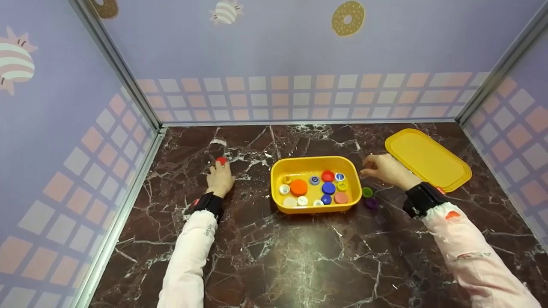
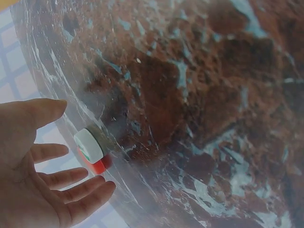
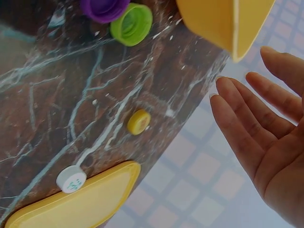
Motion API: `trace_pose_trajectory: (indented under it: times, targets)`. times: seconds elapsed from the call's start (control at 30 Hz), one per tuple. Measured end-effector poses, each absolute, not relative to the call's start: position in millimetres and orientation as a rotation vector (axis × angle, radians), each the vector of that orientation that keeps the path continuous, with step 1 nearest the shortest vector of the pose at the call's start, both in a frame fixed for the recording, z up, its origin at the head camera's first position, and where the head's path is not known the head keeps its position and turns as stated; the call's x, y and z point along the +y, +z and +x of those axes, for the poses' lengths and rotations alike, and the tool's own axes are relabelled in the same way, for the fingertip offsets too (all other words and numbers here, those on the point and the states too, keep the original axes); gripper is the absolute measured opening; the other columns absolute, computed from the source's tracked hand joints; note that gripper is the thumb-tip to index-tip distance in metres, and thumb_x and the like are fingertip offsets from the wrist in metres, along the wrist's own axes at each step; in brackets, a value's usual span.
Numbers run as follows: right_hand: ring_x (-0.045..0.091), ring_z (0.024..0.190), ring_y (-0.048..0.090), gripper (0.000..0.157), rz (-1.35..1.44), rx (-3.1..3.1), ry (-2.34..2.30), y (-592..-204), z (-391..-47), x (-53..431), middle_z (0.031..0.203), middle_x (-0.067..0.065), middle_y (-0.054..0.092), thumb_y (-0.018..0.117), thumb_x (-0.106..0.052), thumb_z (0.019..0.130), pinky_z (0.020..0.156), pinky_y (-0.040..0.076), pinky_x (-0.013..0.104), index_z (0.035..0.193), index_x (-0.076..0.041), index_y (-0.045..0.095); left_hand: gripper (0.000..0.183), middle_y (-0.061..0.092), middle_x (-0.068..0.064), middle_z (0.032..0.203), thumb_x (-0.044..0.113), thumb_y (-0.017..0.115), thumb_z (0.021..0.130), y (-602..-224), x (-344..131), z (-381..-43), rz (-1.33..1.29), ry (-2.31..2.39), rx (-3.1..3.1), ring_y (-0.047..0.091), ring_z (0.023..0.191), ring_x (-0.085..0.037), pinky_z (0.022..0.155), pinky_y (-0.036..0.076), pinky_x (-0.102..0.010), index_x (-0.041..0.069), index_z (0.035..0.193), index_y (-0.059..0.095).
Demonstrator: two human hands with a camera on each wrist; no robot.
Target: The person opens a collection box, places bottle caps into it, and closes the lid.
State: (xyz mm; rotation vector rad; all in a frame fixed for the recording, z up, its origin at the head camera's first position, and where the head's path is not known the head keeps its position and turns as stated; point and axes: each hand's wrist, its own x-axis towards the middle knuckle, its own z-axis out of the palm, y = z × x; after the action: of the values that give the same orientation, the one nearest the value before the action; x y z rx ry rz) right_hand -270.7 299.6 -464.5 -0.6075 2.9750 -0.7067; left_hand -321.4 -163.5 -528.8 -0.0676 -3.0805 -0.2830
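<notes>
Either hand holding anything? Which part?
Nothing is held. The left hand is by the red cap, not gripping it; the right hand is empty beside the yellow tub.

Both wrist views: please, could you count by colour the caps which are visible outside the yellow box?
White caps: 2
Red cap: 1
Purple cap: 1
Green cap: 1
Yellow cap: 1
Total: 6
</notes>
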Motion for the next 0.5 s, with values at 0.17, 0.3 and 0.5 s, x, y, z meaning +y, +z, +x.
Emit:
trace_pose_trajectory:
  times: [0.17,0.3,0.5]
  targets:
    - [0.024,0.067,0.059,0.021,-0.546,3.000,-0.709,-470.3,-270.7,311.9,0.079,0.013,0.063,0.068,-0.012,0.080,0.058,0.048,0.037,0.092,0.004,0.063,0.046,0.038,-0.027,0.119,0.021,0.062,0.084,-529.9,-166.0,-322.7,-0.042,-0.302,-3.115,0.042,0.103,-0.044,0.073,0.042,-0.053,-0.003,0.119,0.046]
    - [0.025,0.069,0.060,0.022,-0.488,2.985,-0.708,-472.8,-269.5,319.3,0.081,0.014,0.063,0.068,-0.013,0.080,0.059,0.049,0.037,0.093,0.005,0.063,0.044,0.038,-0.027,0.118,0.018,0.063,0.083,-531.2,-166.5,-322.7,-0.031,-0.343,-3.127,0.043,0.103,-0.044,0.072,0.043,-0.053,-0.003,0.117,0.046]
    - [0.027,0.068,0.059,0.023,-0.482,2.998,-0.678,-478.7,-267.5,328.6,0.079,0.015,0.063,0.068,-0.011,0.080,0.059,0.049,0.038,0.093,0.007,0.061,0.039,0.042,-0.027,0.113,0.010,0.061,0.083,-530.7,-163.8,-324.2,-0.069,-0.336,-3.087,0.047,0.098,-0.043,0.070,0.045,-0.051,-0.005,0.116,0.048]
